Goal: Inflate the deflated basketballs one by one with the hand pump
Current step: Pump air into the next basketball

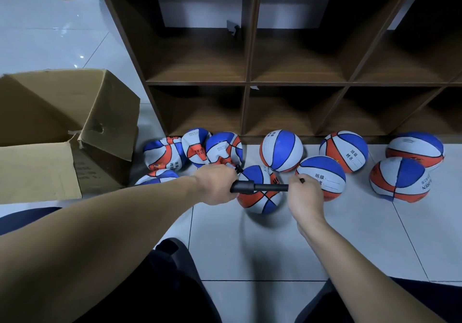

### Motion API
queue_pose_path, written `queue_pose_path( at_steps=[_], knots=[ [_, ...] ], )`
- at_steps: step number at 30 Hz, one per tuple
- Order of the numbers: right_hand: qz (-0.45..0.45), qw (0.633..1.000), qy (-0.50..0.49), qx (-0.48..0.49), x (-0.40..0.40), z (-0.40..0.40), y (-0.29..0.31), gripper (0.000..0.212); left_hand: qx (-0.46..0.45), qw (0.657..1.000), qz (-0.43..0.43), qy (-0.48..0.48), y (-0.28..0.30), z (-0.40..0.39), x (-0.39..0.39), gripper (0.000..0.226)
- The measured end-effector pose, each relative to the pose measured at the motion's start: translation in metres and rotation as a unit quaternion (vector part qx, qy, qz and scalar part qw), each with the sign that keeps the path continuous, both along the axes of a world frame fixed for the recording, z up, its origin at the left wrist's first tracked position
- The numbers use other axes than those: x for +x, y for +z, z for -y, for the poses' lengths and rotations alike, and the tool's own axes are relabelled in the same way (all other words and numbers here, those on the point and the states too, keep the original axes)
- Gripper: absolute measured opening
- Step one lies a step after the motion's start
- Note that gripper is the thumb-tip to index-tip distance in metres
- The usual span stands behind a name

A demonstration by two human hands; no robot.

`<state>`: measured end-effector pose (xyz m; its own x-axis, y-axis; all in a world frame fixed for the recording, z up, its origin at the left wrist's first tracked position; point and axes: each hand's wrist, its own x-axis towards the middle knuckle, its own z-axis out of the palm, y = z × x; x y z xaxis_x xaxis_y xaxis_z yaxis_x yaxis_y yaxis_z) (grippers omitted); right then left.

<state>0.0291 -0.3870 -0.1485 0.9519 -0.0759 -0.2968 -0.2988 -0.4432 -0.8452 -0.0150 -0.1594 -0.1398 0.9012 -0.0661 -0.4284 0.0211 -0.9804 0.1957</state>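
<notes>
Left hand (pixel 216 184) gripping pump (pixel 258 187), right hand (pixel 303 194) gripping handle

Bare forearms, dark trousers (pixel 155 285), dark shoe (pixel 172 250)

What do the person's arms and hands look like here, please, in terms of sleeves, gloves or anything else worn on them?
Both arms are bare along all that shows, with no sleeve in view. The left hand and the right hand are bare too: no gloves, and no watch, bracelet or ring can be seen on either hand or wrist.
</notes>
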Motion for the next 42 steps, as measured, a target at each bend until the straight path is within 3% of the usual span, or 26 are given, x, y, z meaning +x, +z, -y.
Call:
queue_pose_path(
  at_steps=[3,22,28,37,42],
  knots=[
    [0.012,1.0,0.025,-0.005,-0.008,-0.013,-0.002,0.031,-0.003,1.0,0.014,-0.002,0.001,0.007,-0.001,0.022],
    [-0.038,0.997,0.065,0.013,-0.031,-0.034,-0.008,0.029,-0.007,0.999,0.0,-0.046,-0.002,0.02,0.001,0.027],
    [-0.019,0.995,0.096,-0.003,-0.016,-0.028,0.001,0.029,-0.054,0.998,-0.006,-0.029,0.001,0.012,0.007,0.03],
    [-0.023,1.0,0.014,-0.005,0.019,0.017,0.007,0.041,-0.019,0.999,-0.026,-0.001,-0.003,-0.022,0.007,0.024],
    [0.0,0.999,-0.036,-0.002,0.003,0.003,0.01,0.043,-0.006,1.0,-0.003,-0.013,-0.004,-0.008,0.005,0.024]
  ],
)
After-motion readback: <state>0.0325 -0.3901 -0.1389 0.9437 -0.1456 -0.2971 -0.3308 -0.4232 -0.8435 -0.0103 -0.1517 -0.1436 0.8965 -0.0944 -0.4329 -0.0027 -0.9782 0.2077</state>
